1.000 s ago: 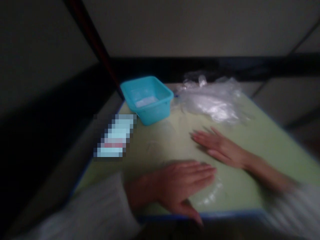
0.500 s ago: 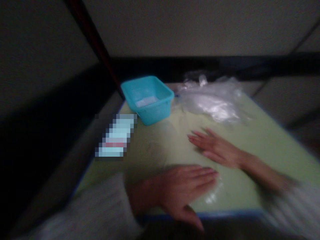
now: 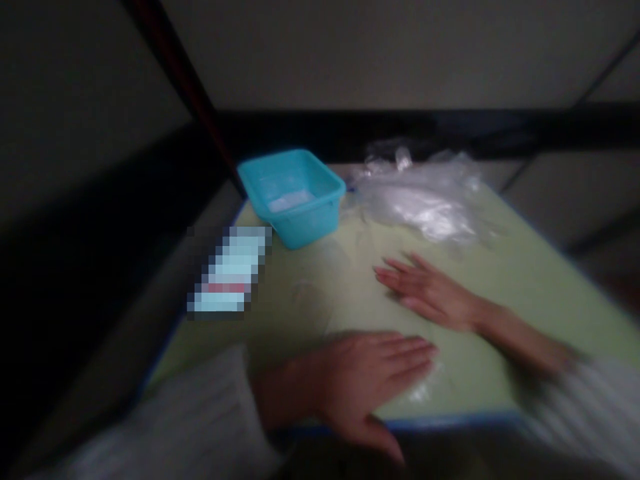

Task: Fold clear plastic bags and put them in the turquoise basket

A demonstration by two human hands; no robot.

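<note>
Left hand (image 3: 370, 380) nearest, palm down, fingers extended, thumb over the table's blue edge; fingertips slid slightly right in the last second. Shiny clear film (image 3: 420, 395) just beside it, thin, wrinkled. Right hand (image 3: 435, 291) beyond, also flat, moved a touch left; neither grips anything visible, can't tell what's under the palms. Small shifts only, so work looks stuck at this flat-handed stage. Pale ribbed knit sleeves (image 3: 200, 407). Smooth yellow-green table (image 3: 520, 287). Pixelated flat slab left, then turquoise plastic basin (image 3: 310, 225), white piece inside; crumpled, glossy clear plastic heap (image 3: 430, 207) at far right.
</note>
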